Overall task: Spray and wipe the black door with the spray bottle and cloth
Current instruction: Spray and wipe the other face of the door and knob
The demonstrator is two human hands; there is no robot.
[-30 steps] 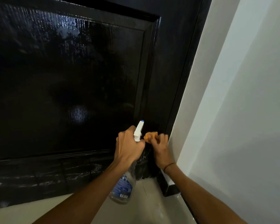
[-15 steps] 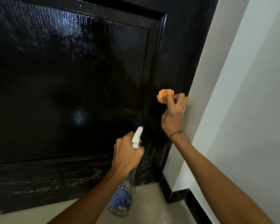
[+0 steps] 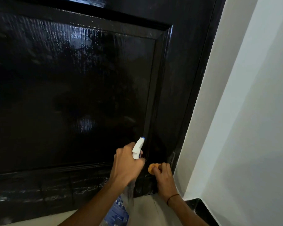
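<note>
Both hands are busy: left hand (image 3: 127, 165) grips the spray bottle (image 3: 137, 148) by its neck, right hand (image 3: 163, 178) at five o'clock bunches the soft cloth (image 3: 152, 168) against the black door (image 3: 72, 95). That glossy wet surface looks slippery.

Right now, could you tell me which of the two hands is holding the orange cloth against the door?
The right hand, low by the door's edge, grips the cloth; the left hand holds the spray bottle.
</note>
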